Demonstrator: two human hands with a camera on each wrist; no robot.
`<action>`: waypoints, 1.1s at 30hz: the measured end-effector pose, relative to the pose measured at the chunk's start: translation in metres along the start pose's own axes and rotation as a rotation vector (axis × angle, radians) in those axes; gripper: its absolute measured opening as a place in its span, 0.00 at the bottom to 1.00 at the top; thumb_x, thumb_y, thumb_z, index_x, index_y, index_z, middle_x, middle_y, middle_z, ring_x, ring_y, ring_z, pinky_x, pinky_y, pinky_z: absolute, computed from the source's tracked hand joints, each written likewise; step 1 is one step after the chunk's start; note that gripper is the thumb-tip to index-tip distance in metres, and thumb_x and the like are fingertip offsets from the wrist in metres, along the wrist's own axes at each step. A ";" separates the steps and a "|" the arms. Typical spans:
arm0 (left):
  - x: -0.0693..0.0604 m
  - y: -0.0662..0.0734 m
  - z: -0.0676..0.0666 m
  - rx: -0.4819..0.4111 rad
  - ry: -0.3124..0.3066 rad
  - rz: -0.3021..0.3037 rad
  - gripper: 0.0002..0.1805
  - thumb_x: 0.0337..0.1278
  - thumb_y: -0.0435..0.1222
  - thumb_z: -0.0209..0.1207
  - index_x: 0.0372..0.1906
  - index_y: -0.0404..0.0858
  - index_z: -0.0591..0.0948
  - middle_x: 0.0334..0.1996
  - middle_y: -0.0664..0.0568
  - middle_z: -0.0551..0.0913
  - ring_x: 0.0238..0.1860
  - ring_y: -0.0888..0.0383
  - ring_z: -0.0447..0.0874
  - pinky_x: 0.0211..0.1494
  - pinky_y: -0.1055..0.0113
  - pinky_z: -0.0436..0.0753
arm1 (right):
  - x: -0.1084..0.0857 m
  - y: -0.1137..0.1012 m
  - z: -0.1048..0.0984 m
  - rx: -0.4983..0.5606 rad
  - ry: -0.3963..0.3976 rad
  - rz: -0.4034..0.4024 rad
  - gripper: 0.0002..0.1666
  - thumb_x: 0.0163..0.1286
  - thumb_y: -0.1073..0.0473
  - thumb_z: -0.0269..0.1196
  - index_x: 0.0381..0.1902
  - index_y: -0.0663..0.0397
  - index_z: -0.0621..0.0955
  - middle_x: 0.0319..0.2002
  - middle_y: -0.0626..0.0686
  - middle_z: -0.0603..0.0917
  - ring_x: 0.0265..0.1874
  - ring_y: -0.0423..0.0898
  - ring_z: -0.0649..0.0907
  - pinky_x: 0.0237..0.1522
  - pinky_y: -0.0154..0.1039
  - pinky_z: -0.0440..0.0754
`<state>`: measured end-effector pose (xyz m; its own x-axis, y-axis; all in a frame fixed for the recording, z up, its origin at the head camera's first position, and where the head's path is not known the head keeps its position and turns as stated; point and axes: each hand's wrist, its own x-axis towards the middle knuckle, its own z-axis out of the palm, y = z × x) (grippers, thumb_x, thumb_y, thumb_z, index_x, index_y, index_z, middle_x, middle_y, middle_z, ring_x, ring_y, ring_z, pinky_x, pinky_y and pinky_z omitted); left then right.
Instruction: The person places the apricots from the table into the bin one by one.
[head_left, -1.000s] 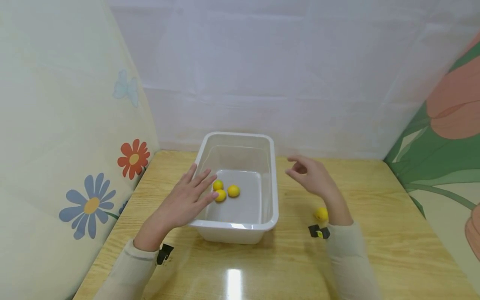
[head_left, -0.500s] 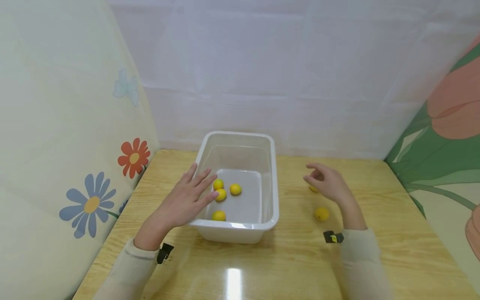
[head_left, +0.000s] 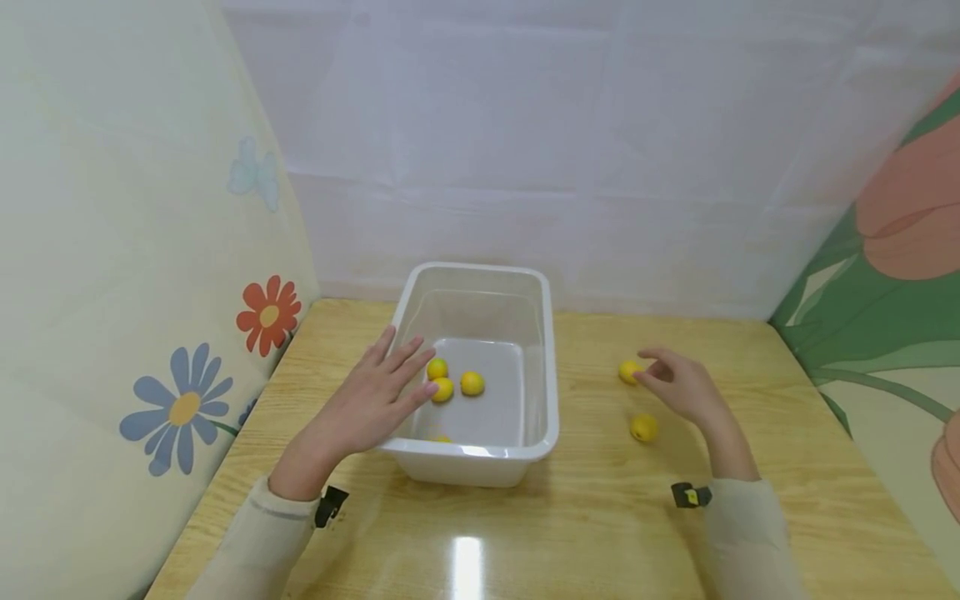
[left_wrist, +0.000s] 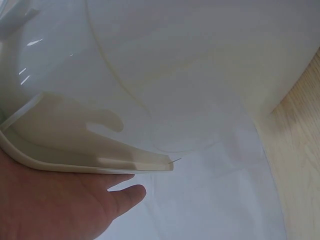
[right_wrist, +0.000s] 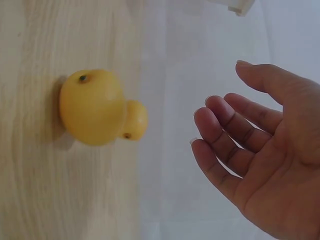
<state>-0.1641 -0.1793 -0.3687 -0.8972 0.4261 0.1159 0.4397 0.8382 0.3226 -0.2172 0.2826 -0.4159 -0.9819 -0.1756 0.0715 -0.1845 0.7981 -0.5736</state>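
A white plastic bin (head_left: 465, 471) stands on the table with several yellow lemons (head_left: 472, 383) on its floor; its front wall mostly hides one of them. My left hand (head_left: 367, 404), fingers spread, rests on the left rim, and the left wrist view shows the palm (left_wrist: 55, 205) against that rim. Two more lemons lie on the table right of the bin, a nearer lemon (head_left: 643, 428) and a farther lemon (head_left: 629, 372). Beside the farther one hovers my right hand (head_left: 684, 387). Its fingers (right_wrist: 210, 125) are loosely bent with nothing between them in the right wrist view.
The wooden table (head_left: 787, 467) runs back to a white cloth backdrop (head_left: 660, 208). Flower-printed cloth (head_left: 180, 250) hangs at the left, and another printed cloth (head_left: 900, 333) at the right.
My right hand has moved right and toward me, from beside the bin to the farther lemon. A lemon has appeared near the bin's front wall and rolled partly out of sight. The left hand stays put.
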 end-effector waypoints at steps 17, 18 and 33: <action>0.000 -0.001 0.001 -0.011 0.010 -0.001 0.35 0.77 0.59 0.42 0.79 0.46 0.63 0.79 0.45 0.58 0.81 0.36 0.34 0.79 0.37 0.43 | -0.027 0.023 0.005 0.004 -0.074 0.040 0.31 0.75 0.48 0.63 0.67 0.61 0.75 0.44 0.55 0.86 0.44 0.52 0.84 0.45 0.52 0.83; 0.000 -0.001 0.001 -0.012 0.010 0.000 0.35 0.77 0.59 0.42 0.79 0.46 0.63 0.79 0.45 0.58 0.81 0.36 0.34 0.79 0.36 0.43 | -0.028 0.025 0.006 0.002 -0.080 0.047 0.31 0.74 0.48 0.63 0.67 0.61 0.75 0.44 0.55 0.86 0.43 0.51 0.83 0.45 0.51 0.83; 0.001 -0.002 0.001 -0.014 0.012 0.000 0.35 0.77 0.59 0.42 0.78 0.45 0.64 0.79 0.46 0.58 0.81 0.35 0.35 0.78 0.35 0.44 | -0.040 0.037 0.010 0.007 -0.154 0.054 0.32 0.73 0.49 0.65 0.67 0.60 0.75 0.42 0.51 0.86 0.41 0.46 0.83 0.42 0.43 0.81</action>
<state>-0.1659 -0.1800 -0.3699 -0.8977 0.4217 0.1276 0.4391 0.8333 0.3358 -0.1841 0.3135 -0.4480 -0.9721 -0.2187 -0.0851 -0.1303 0.8047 -0.5792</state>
